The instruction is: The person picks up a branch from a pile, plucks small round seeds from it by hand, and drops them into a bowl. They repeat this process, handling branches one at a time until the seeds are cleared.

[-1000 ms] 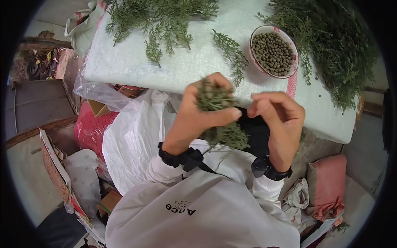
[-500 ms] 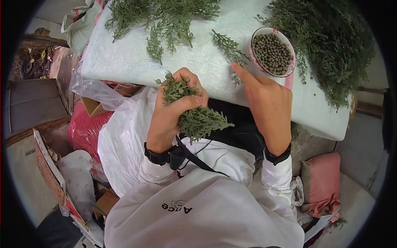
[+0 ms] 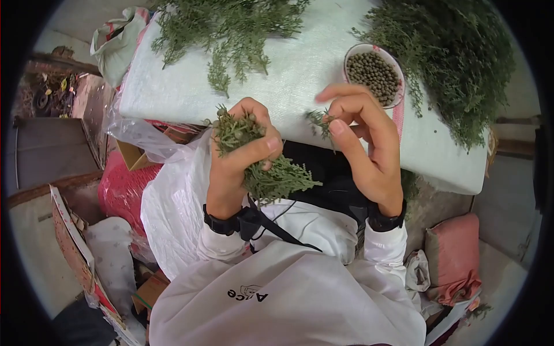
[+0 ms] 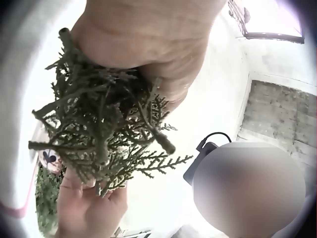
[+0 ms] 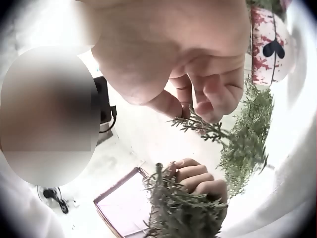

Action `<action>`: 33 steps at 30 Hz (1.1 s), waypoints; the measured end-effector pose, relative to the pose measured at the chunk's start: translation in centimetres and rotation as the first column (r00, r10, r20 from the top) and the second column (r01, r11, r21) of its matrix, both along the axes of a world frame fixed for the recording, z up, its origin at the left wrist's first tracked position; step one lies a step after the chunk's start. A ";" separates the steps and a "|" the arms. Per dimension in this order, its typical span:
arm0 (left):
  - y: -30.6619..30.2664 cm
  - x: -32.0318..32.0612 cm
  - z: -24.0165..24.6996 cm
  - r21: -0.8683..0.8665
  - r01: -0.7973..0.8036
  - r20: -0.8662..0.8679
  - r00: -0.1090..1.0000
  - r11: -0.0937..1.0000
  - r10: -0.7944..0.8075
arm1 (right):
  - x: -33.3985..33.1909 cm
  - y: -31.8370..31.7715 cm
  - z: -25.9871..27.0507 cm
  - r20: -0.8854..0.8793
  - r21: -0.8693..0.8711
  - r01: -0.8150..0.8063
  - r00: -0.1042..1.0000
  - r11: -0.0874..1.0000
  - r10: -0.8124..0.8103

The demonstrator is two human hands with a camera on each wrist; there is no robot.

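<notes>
My left hand (image 3: 228, 180) grips a bunch of evergreen sprigs (image 3: 283, 180), with small round berries showing at its upper end. In the left wrist view, cut stems (image 4: 158, 136) stick out below the palm. Between thumb and fingers, my right hand (image 3: 372, 153) pinches a small green sprig (image 3: 317, 121) over the near edge of the white woven sheet (image 3: 173, 95). Just beyond that hand sits a white bowl (image 3: 376, 48) with red marks, holding many round green-brown berries (image 3: 369, 75).
Leafy branches (image 3: 231, 32) lie at the back left of the sheet, and a larger heap (image 3: 456, 63) covers its right side. Clear plastic (image 3: 179, 196) hangs left of my lap. A red cushion-like bundle (image 3: 456, 254) sits low on the right.
My left hand has shifted left with its bunch. My right hand reached to the loose sprig beside the bowl, took it up and drew it back toward me.
</notes>
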State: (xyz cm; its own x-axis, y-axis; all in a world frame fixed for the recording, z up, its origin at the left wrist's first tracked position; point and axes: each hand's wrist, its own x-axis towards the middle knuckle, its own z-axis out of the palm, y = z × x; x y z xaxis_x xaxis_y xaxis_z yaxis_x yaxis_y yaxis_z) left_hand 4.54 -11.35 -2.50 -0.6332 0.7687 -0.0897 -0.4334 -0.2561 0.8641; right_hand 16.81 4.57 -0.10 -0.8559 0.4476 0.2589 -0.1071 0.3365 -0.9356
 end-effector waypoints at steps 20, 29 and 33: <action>5.2 5.7 -0.2 -0.017 -0.020 0.075 0.997 1.000 0.021 | 3.6 -2.7 -0.6 -0.010 0.099 0.532 0.846 0.841 -0.534; 6.2 5.9 -0.8 0.104 -0.044 0.210 0.977 0.994 0.022 | 2.6 -3.7 -1.9 -0.318 0.254 0.581 0.805 0.773 -0.501; 6.4 5.6 -0.6 0.080 0.014 0.329 0.943 0.997 -0.039 | 2.9 -3.4 -1.4 -0.126 0.147 0.519 0.854 0.842 -0.505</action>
State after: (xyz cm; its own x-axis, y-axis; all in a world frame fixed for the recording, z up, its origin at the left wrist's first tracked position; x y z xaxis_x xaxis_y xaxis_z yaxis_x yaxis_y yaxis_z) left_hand 10.18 -4.99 -3.13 -0.5571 0.7975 -0.2315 -0.6986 -0.2993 0.6499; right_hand 19.66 1.18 -1.47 -0.4902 0.7594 0.4278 0.0539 0.5162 -0.8548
